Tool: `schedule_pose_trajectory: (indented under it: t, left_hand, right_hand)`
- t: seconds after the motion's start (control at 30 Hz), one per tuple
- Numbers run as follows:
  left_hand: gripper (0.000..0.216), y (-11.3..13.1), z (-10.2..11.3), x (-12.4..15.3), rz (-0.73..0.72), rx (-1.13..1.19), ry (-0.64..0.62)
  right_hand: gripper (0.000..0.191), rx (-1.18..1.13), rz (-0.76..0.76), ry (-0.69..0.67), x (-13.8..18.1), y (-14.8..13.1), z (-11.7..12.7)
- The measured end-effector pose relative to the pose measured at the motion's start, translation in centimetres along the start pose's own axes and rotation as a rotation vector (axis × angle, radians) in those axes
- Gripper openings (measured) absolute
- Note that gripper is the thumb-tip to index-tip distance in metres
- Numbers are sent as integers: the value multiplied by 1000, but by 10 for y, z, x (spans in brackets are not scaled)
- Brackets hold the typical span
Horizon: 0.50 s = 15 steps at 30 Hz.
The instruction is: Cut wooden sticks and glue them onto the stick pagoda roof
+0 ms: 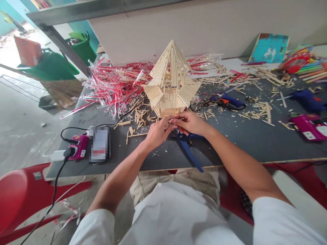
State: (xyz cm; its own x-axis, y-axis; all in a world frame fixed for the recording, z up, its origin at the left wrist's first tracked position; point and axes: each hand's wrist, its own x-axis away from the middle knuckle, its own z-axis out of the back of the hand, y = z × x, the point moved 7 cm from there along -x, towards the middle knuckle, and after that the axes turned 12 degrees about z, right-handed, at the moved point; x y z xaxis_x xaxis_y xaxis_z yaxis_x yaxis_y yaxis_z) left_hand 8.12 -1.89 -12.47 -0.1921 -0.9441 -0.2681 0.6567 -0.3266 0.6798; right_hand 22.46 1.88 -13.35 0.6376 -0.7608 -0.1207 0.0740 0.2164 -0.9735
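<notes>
A small pagoda-like model (170, 80) built of thin wooden sticks stands at the middle of the dark table (242, 143). Just in front of its base, my left hand (158, 132) and my right hand (189, 123) meet, fingers pinched together on a small piece that is too tiny to make out. Blue-handled cutters (187, 148) lie on the table right under my hands, handles pointing toward me. Short cut sticks (138, 119) lie scattered to the left of my hands.
A heap of red-and-clear wrappers (114, 83) lies back left. A blue glue gun (227, 101) lies right of the model, another (308, 100) farther right. Pink devices (79, 147) (310, 126) sit at both sides, a phone (99, 144) at left. Red plastic chairs (15, 197) stand beside me.
</notes>
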Motion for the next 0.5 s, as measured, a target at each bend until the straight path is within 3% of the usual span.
schedule_pose_trajectory:
  t: [0.17, 0.5]
  left_hand:
    - [55, 1, -2, -1, 35, -69, -21]
    - [46, 1, -4, 0, 1, -103, -10]
  right_hand:
    - [42, -156, 3, 71, -3, 6, 0]
    - [43, -191, 43, -1, -7, 12, -5]
